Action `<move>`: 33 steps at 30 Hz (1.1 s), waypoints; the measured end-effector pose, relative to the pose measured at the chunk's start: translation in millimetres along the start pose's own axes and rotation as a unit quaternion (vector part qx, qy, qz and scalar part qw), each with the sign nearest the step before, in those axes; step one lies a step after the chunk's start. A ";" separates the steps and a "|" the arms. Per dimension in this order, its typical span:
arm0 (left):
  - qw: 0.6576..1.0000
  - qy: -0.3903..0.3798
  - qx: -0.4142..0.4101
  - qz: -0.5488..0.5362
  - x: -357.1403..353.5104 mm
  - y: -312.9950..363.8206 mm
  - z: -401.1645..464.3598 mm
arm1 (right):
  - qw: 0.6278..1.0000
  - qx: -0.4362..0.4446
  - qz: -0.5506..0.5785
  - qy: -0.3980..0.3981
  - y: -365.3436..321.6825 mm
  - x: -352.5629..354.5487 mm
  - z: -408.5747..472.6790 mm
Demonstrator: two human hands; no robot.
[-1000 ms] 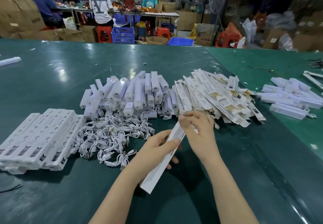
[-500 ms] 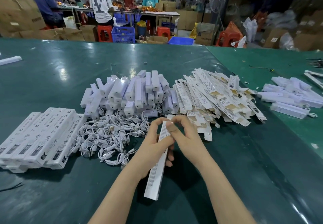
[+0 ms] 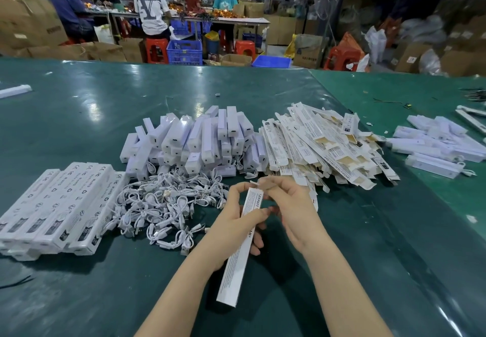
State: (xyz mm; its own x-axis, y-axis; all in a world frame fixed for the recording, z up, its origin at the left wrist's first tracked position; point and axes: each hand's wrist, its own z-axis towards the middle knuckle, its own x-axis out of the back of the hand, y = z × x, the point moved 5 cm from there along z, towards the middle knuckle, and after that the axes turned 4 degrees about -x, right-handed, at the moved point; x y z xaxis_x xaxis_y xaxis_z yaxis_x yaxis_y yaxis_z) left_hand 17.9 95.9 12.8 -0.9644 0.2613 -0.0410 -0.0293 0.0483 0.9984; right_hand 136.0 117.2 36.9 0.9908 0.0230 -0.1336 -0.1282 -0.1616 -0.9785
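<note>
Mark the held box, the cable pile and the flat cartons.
box (image 3: 235, 271): head view, lower long face.
cable pile (image 3: 168, 205): head view, middle of tangle.
flat cartons (image 3: 323, 147): head view, middle of heap.

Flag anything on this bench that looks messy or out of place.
The white cables lie in a tangled heap, and the flat cartons sprawl loosely, unlike the neat row of packed boxes. One white bar lies alone at the far left.

Box (image 3: 236, 252) I'm holding: white w/ black print down the side. Table (image 3: 79, 116): dark green, shiny patches. Lamps (image 3: 194, 137): plain white. Cables (image 3: 163, 205): white too. Flat boxes (image 3: 323, 147): white w/ black text, tan on the inside flaps. Packed boxes (image 3: 60, 205) on my left: white w/ black & grey marks. Bkgd: blue crate (image 3: 184, 52) w/ grid holes, red-orange stools (image 3: 157, 50).
</note>
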 end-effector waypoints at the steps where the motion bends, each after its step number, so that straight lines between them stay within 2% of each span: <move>1: 1.000 0.006 0.000 0.004 0.4 -0.5 0.3 | 1.000 -0.003 0.007 -0.006 0.4 -1.3 -0.8; 4: 1.000 0.015 0.000 -0.003 2.2 -2.7 0.9 | 0.999 -0.025 0.037 -0.013 2.6 -2.3 -0.6; 16: 1.000 -0.009 -0.008 0.005 1.7 -6.7 1.5 | 0.999 -0.049 0.022 -0.004 6.1 -5.2 -1.0; 24: 0.999 -0.024 -0.021 0.026 -1.6 -3.0 1.5 | 0.998 -0.022 -0.057 0.022 6.2 -0.8 0.6; 27: 0.999 -0.022 -0.022 0.023 -0.3 -2.7 1.1 | 0.989 0.041 -0.139 0.042 2.8 0.1 0.4; 30: 1.000 0.001 -0.017 0.001 4.2 -0.5 0.8 | 0.973 0.094 -0.209 0.009 1.1 -8.1 -1.3; 33: 1.000 0.002 0.007 -0.003 3.7 -2.7 0.3 | 0.978 0.081 -0.191 0.004 1.9 -7.9 -0.2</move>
State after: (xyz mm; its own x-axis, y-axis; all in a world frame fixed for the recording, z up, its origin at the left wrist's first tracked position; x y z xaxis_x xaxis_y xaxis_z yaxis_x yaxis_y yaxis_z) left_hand 14.4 97.0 9.9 -0.9654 0.2569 -0.0460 -0.0309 0.0626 0.9976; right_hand 127.9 116.4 36.1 0.9678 0.0426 0.2483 0.2478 0.0156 -0.9687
